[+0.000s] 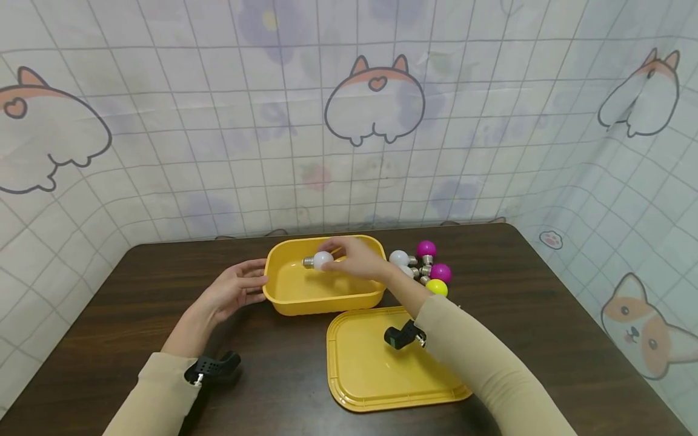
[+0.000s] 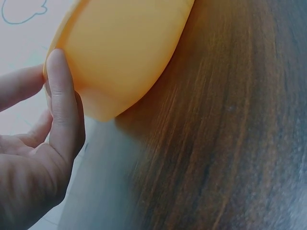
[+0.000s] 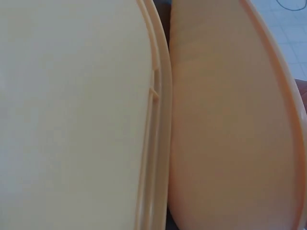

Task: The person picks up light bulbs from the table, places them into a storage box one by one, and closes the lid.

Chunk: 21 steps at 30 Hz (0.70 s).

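Observation:
In the head view my right hand (image 1: pixel 357 257) pinches a white light bulb (image 1: pixel 323 261) by its round end. The bulb lies sideways over the yellow plastic box (image 1: pixel 289 281), its metal screw base (image 1: pixel 308 262) toward the left. My left hand (image 1: pixel 240 287) touches the box's left end with its fingertips. The left wrist view shows that hand (image 2: pixel 43 139), fingers against the rim and outer wall of the box (image 2: pixel 129 52). Only a sliver of the right hand enters the right wrist view, at the far right edge; its bulb is hidden there.
Right of the box lie several bulbs: white (image 1: pixel 398 258), magenta (image 1: pixel 440 273) and yellow (image 1: pixel 437 287). A yellow lid (image 1: pixel 376 363) lies in front of the box, under my right forearm. The dark wooden table (image 1: pixel 272 375) meets a patterned cloth wall (image 1: pixel 245 181) behind.

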### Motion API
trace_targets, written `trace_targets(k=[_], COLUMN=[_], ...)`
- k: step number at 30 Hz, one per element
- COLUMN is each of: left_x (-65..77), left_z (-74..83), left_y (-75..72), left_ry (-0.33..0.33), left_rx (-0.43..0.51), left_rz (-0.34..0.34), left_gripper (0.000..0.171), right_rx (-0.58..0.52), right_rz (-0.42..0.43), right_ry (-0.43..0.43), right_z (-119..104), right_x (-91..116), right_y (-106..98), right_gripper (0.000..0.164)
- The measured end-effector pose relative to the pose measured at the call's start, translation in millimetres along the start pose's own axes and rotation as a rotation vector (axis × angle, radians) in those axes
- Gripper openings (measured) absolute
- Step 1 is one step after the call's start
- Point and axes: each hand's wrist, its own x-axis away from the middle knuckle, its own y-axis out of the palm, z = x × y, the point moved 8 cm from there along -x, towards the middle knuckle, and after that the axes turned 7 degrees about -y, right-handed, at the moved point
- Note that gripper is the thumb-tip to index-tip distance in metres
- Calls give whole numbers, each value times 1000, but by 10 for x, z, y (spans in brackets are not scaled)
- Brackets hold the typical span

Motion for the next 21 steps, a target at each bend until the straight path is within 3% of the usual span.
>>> trace_targets(k=[8,21], left_x=[-5,1], left_z=[6,17], left_y=[-4,7], left_ry=[-3,-2], left_rx=[-1,-10], left_rz=[1,1], left_gripper=[67,69], right_rx=[38,36], right_rz=[-20,-42], right_ry=[-40,-19], right_z=[-19,-52], right_x=[-70,-168], right_y=[99,190], right_gripper=[38,36])
